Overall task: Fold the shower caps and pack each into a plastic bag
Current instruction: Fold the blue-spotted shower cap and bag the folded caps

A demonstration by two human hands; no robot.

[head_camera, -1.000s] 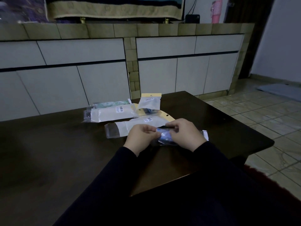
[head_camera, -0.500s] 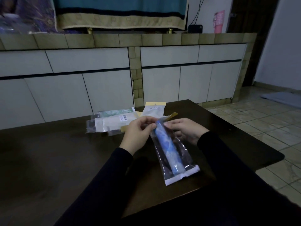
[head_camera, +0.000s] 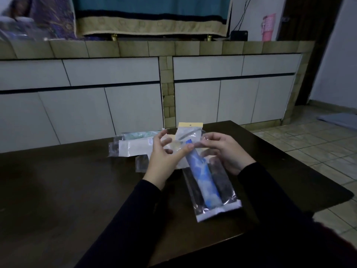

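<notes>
A clear plastic bag (head_camera: 222, 196) with a white bottom strip hangs upright above the table, and a rolled blue patterned shower cap (head_camera: 202, 176) stands inside it. My left hand (head_camera: 164, 155) pinches the bag's top edge at the left with thumb and fingers. My right hand (head_camera: 224, 149) pinches the top edge at the right. Behind my hands lie packed bags: a white one (head_camera: 133, 147), a green one (head_camera: 139, 134) and a small bag with a yellow header (head_camera: 190, 130).
The dark wooden table (head_camera: 77, 190) ends close at the right and front. Another clear bag end (head_camera: 141, 163) lies left of my left wrist. White cabinets (head_camera: 231, 97) under a tiled counter stand behind, with tiled floor at the right.
The bag went from lying flat on the table to hanging upright in both hands. My left fingers have since spread at its top edge.
</notes>
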